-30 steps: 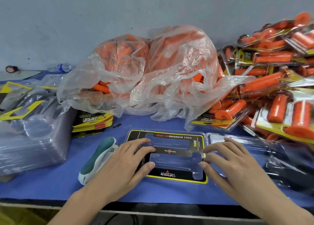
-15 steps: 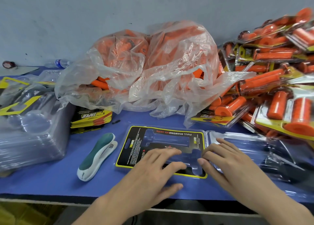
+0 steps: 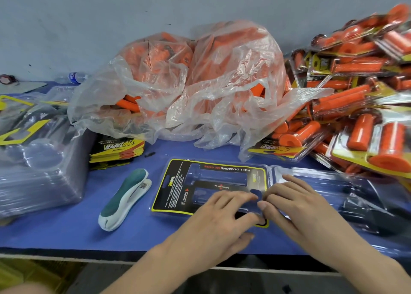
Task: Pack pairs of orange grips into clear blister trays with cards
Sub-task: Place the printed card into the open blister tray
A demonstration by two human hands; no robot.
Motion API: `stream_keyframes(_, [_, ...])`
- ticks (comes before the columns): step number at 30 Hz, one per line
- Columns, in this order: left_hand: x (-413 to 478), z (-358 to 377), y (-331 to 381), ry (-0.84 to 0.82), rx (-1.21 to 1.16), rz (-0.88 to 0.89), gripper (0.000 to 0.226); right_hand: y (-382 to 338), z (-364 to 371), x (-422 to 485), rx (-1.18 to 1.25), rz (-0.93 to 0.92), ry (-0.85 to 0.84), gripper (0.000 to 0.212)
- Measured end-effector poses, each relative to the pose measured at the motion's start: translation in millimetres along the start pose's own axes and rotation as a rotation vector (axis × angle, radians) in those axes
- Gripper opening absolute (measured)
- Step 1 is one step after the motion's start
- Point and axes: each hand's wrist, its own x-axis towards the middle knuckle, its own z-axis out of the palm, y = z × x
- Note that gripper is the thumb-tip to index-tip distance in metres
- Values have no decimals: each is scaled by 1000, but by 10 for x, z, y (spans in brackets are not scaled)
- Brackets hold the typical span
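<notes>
**Both hands meet on the card's near right corner**

While the left hand lay on the card's left half a second ago, it now sits at the near right corner, its fingertips almost touching the right hand. Both hands lie flat, palms down, fingers spread, pressing and gripping nothing. On the blue table, the plastic bag of loose orange grips bulks largest at the back, with the heap of packed blisters on the right. A stack of empty trays stands left. One open clear blister tray lies in front, its left half holding the one black-and-yellow card, no grips in it yet. Smaller still: one card stack and one teal-and-white stapler.
</notes>
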Motion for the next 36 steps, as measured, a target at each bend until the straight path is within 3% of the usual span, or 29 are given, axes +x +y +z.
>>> stream_keyframes(9, [-82,-156,-45,76,-88,-61,29,-17,-80,-1,3,38,-11,36])
stream_keyframes(17, [-259,-390,-624,226,-180,-547,15,-24,-119,12,-7,72,57,37])
stream_keyframes(20, [-347,-448,-804,275,-215,-650,14,-21,-125,42,-15,93,91,36])
stream_keyframes(30, [-177,-440,-784,320,-225,-613,20,87,-192,390,96,217,143,26])
stream_keyframes(36, [571,-583,-985,324,-284,-546,35,208,-255,580,149,262,150,17])
